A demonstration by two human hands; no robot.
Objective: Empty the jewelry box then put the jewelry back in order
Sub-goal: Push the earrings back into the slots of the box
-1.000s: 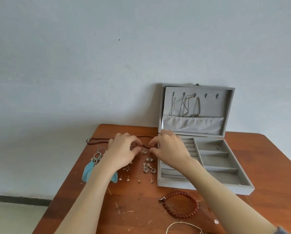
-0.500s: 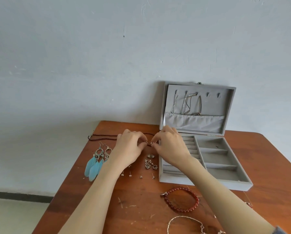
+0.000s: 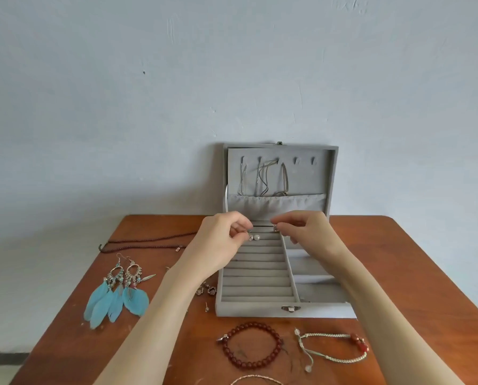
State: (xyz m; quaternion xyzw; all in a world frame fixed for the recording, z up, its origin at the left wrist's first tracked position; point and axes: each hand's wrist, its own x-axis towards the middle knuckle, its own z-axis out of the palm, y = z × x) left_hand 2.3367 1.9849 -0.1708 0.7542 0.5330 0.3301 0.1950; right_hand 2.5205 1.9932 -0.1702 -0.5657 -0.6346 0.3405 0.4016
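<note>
Worn reddish-brown wooden table (image 3: 415, 262) with scratches, pale blue-grey wall (image 3: 232, 79), dark baseboard strip (image 3: 4, 358)

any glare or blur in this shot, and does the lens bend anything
Head view: soft, even daylight, no glare on the table; only faint shadows beside the jewelry box. Wide-angle lens bows the table edges and stretches the forearms. Mostly sharp; the small earring at the right hand is too tiny to resolve.

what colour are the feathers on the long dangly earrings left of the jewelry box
Light turquoise blue, on the feather earrings lying on the wooden table; the head view shows them clearly.
</note>
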